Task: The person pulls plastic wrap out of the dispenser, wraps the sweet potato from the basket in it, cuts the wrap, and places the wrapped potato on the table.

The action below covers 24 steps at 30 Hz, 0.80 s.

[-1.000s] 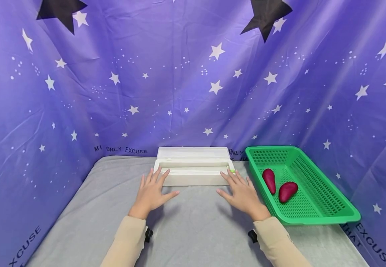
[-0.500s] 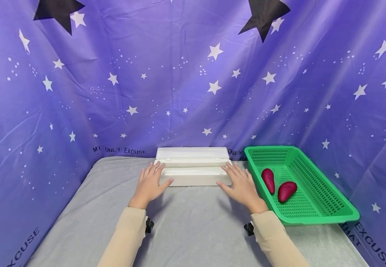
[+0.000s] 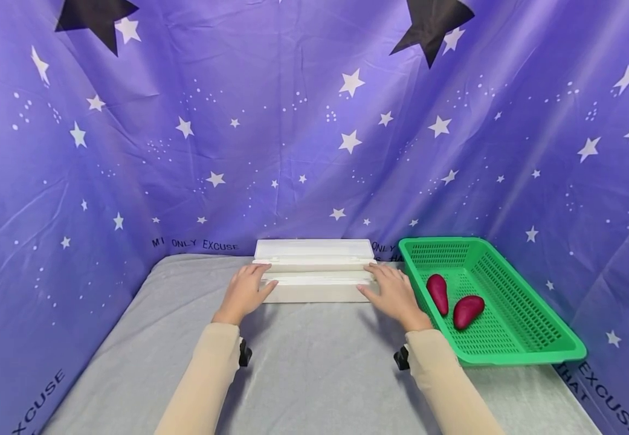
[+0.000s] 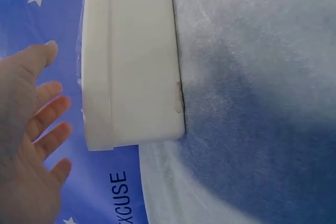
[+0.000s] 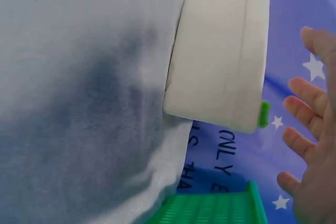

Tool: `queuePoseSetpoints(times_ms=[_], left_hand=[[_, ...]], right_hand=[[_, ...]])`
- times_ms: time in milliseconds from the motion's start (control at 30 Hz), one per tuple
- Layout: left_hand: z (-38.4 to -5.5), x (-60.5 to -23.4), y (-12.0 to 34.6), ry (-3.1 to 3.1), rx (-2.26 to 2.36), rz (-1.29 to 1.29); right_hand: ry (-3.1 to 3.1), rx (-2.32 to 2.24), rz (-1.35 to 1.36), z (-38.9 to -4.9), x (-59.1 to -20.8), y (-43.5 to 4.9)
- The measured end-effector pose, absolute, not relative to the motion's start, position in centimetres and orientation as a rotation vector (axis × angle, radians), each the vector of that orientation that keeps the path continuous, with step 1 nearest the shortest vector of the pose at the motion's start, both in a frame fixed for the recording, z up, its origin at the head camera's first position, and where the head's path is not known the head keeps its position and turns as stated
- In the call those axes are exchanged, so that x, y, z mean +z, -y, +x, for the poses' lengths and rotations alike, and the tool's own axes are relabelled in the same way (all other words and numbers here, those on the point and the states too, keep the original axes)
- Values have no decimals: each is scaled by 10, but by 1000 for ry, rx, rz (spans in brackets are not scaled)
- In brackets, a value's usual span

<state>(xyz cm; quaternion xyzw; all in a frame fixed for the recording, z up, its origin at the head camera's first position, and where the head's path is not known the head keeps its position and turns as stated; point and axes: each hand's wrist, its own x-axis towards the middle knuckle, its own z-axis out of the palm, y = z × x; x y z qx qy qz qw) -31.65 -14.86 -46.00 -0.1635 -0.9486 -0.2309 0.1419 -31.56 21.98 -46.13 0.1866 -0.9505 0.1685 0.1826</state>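
Note:
A long white box [image 3: 316, 294] lies across the far part of the grey cloth, its clear-topped lid [image 3: 314, 248] raised at the back. My left hand [image 3: 240, 294] is at the left end of the box, fingertips over the top edge and thumb toward the front. My right hand [image 3: 396, 296] mirrors it at the right end. Both wrist views show the thumbs and fingers spread apart, with nothing visible between them. A small green tab [image 5: 264, 114] sticks out at the box's right end; in the head view the right hand hides it.
A green plastic basket [image 3: 521, 359] stands close to the right of the box. Inside lie a dark red, sweet-potato-shaped piece [image 3: 437, 294] and another such piece [image 3: 469, 312]. A purple star-printed curtain [image 3: 281, 121] rises directly behind the box. Grey cloth [image 3: 319, 374] covers the table.
Both hands have moved slightly forward over the box's ends, and their fingers have bent from spread and straight. The pale band behind the box's opening now looks thicker and the opening narrower.

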Motion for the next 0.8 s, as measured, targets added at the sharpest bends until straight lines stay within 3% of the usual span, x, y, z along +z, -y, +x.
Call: queuePoseSetpoints(times_ms=[800], left_hand=[[-337, -466, 149, 2801, -745, -490]], right_hand=[[2776, 669, 640, -351, -462, -232]])
